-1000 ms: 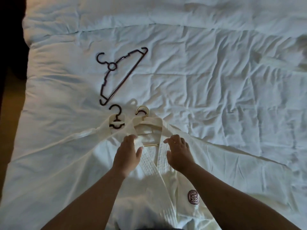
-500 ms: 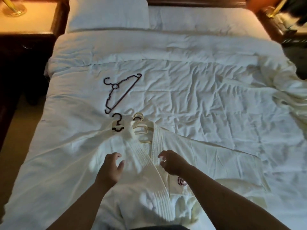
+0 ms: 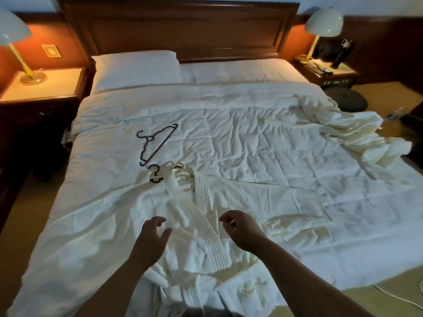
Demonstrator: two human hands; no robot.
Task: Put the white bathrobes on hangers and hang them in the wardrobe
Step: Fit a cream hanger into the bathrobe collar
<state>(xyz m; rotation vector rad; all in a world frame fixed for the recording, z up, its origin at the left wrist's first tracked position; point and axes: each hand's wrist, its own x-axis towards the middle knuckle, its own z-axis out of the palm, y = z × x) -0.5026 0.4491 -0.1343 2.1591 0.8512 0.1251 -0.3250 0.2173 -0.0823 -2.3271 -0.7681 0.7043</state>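
At the far left a lit lamp stands on a nightstand, and a pillow lies against the headboard. On the white duvet an empty dark hanger lies flat, just beyond the collar of the white bathrobe. The robe is spread face up across the near half of the bed, collar toward the headboard and lower part spilling over the foot edge. Two hangers sit at its neck: a dark hook pokes out at the collar's left, and a pale gold hanger lies inside the opening (how far either reaches into the shoulders is hidden by cloth). The left hand hovers over the robe's left front, fingers loosely spread and grasping nothing. Between the hands runs the ribbed lapel. The right hand hangs above the right front, fingers slackly curled with nothing visible in them. Farther right a second bathrobe lies crumpled at the bed's edge, and another lamp stands beyond it.
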